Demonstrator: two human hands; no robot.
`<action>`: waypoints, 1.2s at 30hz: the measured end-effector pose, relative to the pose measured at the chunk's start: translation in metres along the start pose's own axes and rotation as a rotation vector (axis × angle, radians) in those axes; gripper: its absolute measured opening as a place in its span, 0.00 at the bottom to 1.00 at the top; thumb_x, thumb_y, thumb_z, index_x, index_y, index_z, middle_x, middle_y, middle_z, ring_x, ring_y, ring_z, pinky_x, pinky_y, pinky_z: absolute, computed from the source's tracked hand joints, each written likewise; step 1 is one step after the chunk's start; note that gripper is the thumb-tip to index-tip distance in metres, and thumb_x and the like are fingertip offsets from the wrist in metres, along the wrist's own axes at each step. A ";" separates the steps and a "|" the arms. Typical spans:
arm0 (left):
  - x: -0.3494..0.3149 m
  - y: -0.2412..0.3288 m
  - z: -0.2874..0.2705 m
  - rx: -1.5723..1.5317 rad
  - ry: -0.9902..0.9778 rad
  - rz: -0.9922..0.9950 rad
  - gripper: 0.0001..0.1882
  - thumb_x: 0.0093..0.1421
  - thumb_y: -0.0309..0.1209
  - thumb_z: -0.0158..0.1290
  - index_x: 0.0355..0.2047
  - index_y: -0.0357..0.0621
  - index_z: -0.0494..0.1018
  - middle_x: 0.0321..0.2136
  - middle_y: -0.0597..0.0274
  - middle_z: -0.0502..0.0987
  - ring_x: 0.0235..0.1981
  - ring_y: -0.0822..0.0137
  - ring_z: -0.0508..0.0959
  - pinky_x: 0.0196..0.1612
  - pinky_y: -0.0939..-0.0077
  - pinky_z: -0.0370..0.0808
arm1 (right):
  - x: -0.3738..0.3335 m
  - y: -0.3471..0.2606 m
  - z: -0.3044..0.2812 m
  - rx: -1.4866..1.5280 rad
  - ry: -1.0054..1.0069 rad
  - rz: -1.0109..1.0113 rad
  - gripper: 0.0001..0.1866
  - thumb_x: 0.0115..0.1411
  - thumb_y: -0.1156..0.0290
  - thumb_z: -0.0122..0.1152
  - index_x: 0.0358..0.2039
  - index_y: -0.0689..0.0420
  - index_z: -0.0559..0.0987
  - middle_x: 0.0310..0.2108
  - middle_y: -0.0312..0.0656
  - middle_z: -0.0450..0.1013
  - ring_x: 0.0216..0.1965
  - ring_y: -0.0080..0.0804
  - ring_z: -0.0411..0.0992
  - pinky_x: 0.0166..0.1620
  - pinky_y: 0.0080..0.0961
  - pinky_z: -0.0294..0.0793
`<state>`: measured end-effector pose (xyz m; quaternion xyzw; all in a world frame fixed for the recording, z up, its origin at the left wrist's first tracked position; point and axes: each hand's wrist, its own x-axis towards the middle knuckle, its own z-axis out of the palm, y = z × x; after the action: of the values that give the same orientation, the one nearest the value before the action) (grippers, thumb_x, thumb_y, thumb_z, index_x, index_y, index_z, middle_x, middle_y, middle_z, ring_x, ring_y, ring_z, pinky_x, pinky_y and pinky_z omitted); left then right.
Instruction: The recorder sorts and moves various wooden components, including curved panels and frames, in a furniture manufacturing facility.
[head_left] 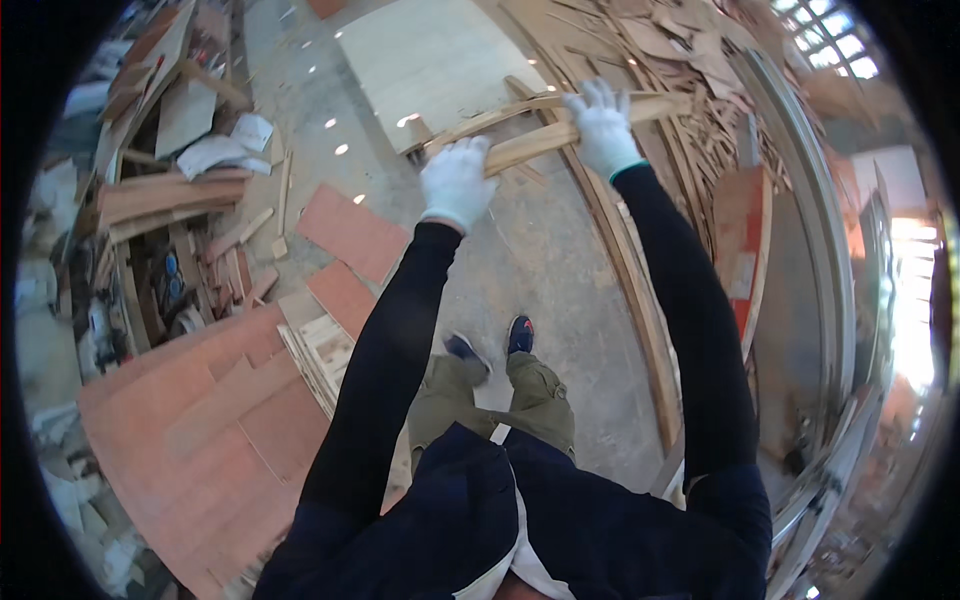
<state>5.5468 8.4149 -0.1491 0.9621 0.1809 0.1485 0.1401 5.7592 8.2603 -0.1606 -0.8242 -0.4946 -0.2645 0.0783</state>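
Both my hands wear white work gloves and are on a pale wooden strip (535, 147) held out in front of me. My left hand (457, 182) is closed around its left end. Further along, my right hand (602, 128) grips it from above, its fingers reaching over the far side; the underside of that grip is hidden. The strip runs on past my right hand, slanting away to the right. Just beyond it lies a second, thinner wooden strip (490, 121), roughly parallel; I cannot tell whether the two touch.
Long timbers (625, 260) lie on the floor to my right, beside a heap of wood offcuts (690, 60). A large pale sheet (430, 60) lies ahead. Reddish plywood panels (220, 420) lie at left, below a cluttered wooden rack (170, 200). Metal rails (820, 220) stand far right.
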 end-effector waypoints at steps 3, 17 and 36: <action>0.035 -0.028 0.016 -0.078 0.293 0.087 0.34 0.51 0.41 0.60 0.59 0.46 0.69 0.45 0.51 0.79 0.49 0.50 0.78 0.52 0.55 0.75 | 0.037 -0.022 0.006 0.166 -0.111 -0.058 0.15 0.55 0.77 0.56 0.42 0.50 0.81 0.45 0.44 0.77 0.55 0.47 0.71 0.59 0.51 0.64; -0.325 -0.334 0.281 -0.676 -0.058 -1.449 0.33 0.50 0.48 0.68 0.48 0.37 0.73 0.41 0.43 0.81 0.40 0.49 0.81 0.44 0.58 0.77 | 0.043 -0.008 0.007 0.351 -0.256 0.267 0.18 0.56 0.83 0.58 0.49 0.64 0.75 0.44 0.43 0.73 0.48 0.33 0.71 0.55 0.29 0.70; -0.331 -0.566 0.587 -0.167 -0.217 -2.024 0.75 0.35 0.62 0.73 0.70 0.29 0.43 0.65 0.30 0.56 0.65 0.41 0.64 0.64 0.51 0.67 | 0.160 0.025 0.065 -0.308 -0.327 0.372 0.24 0.67 0.64 0.62 0.57 0.67 0.75 0.56 0.45 0.72 0.57 0.32 0.69 0.62 0.33 0.65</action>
<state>5.2760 8.6655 -0.9481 0.3532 0.8845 -0.1152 0.2821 5.8632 8.3972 -0.1302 -0.9346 -0.2949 -0.1814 -0.0812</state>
